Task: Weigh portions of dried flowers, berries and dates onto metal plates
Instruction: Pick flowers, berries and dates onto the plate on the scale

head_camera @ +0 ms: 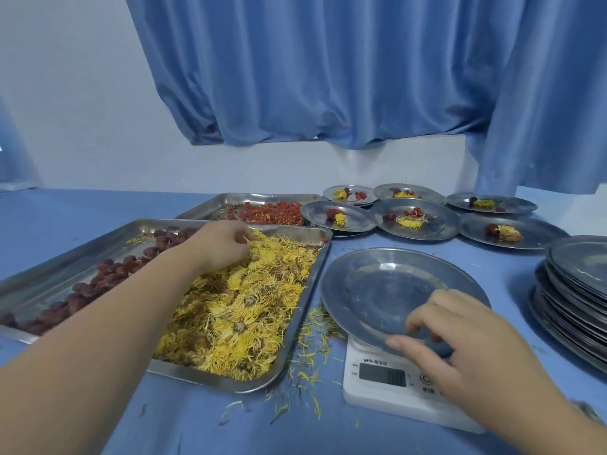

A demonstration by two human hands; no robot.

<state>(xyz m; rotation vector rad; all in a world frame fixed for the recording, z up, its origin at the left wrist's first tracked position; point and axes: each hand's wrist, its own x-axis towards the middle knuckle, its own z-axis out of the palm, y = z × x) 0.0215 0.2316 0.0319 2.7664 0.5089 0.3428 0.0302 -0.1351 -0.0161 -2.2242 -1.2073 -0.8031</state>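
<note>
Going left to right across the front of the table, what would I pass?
Red dates → dried yellow flowers, in the same tray → empty metal plate on the white scale → stack of metal plates.

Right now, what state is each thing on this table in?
left hand, pinching dried flowers.
right hand, gripping the weighing plate's rim.
weighing plate, empty, on the scale.
scale, display too blurred to read.
near tray, dates left, dried flowers right.
far tray, holding berries.
back plates, each carrying a portion.
plate stack, top plate bare, beside the scale.
</note>
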